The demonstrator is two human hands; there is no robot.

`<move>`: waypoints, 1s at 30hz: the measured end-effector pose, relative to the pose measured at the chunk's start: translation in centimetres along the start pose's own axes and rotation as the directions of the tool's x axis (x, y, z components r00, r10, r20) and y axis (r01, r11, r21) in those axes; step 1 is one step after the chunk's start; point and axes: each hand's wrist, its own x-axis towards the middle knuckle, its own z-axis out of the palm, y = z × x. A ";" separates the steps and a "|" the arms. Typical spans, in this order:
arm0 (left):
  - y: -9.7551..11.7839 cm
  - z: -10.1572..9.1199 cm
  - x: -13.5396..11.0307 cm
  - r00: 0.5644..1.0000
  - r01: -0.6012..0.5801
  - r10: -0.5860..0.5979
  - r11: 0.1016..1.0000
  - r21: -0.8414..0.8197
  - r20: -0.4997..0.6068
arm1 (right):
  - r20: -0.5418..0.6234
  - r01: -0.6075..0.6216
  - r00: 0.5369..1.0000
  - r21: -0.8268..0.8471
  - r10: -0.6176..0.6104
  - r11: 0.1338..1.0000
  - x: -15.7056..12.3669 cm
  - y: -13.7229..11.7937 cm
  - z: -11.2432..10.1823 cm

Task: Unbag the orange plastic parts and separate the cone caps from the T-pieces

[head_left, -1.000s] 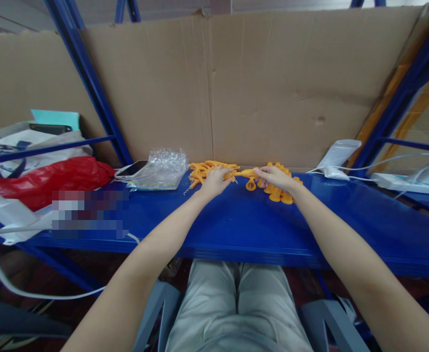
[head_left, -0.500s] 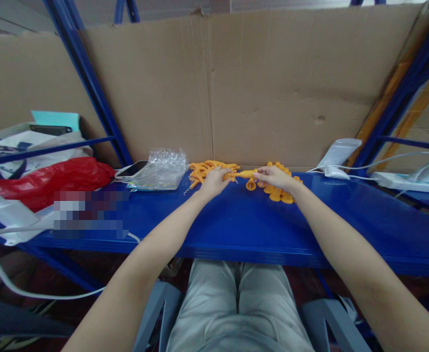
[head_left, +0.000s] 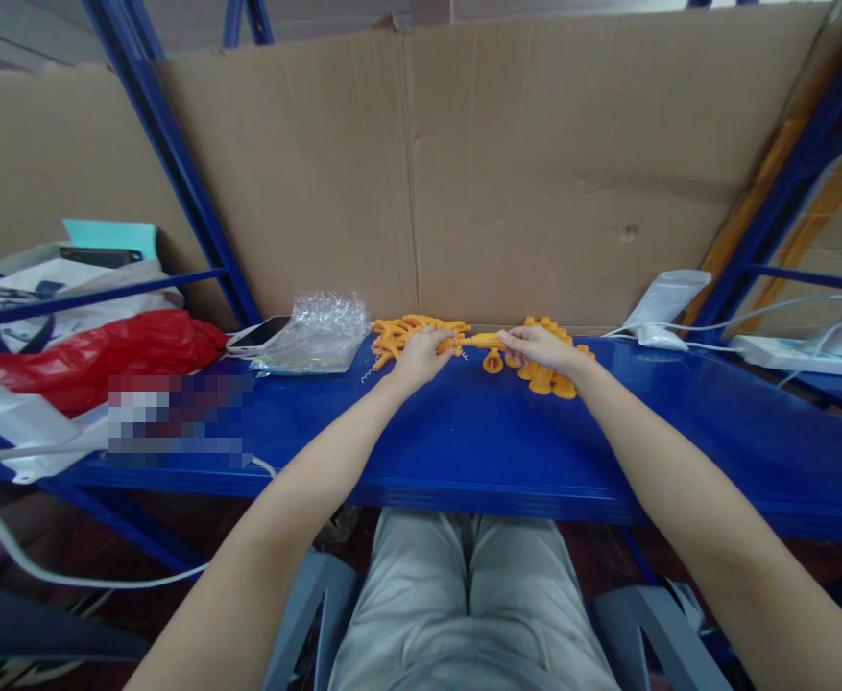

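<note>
My left hand (head_left: 421, 355) and my right hand (head_left: 540, 347) are both closed on one small orange plastic part (head_left: 484, 341), held between them just above the blue shelf (head_left: 464, 432). My left fingers pinch its left end and my right fingers pinch its right end. A pile of long orange parts (head_left: 398, 334) lies behind my left hand. A second pile of orange cone-shaped parts (head_left: 546, 379) lies under and beside my right hand.
A crumpled clear plastic bag (head_left: 316, 331) and a phone (head_left: 266, 331) lie left of the piles. Further left are a red bag (head_left: 89, 355) and white bags. A white pouch (head_left: 661, 302), cables and a power strip (head_left: 802, 357) sit right. Cardboard (head_left: 536, 173) backs the shelf.
Nothing has visibly changed beyond a slight shift of both hands on the orange part.
</note>
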 end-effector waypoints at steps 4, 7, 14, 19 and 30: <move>-0.1 0.0 0.0 1.000 0.004 -0.004 1.000 0.001 0.011 | -0.002 -0.007 1.000 0.003 0.007 1.000 -0.1 -0.2 0.0; -0.2 0.1 0.1 1.000 0.004 -0.004 1.000 0.001 0.017 | -0.002 -0.005 1.000 0.006 0.005 1.000 -0.1 -0.3 0.1; -0.6 0.2 0.3 0.999 0.017 -0.017 1.000 -0.003 0.034 | -0.061 -0.066 0.996 0.062 0.069 0.996 -0.1 -0.4 0.2; -1.0 0.2 0.3 0.998 0.021 -0.021 1.000 0.003 0.057 | -0.193 -0.118 0.971 0.133 0.142 0.984 -0.3 -1.0 -0.1; -1.8 0.3 0.3 0.994 0.041 -0.046 0.997 0.058 0.097 | -0.249 -0.020 0.968 0.087 0.041 0.996 -0.2 -0.8 -0.4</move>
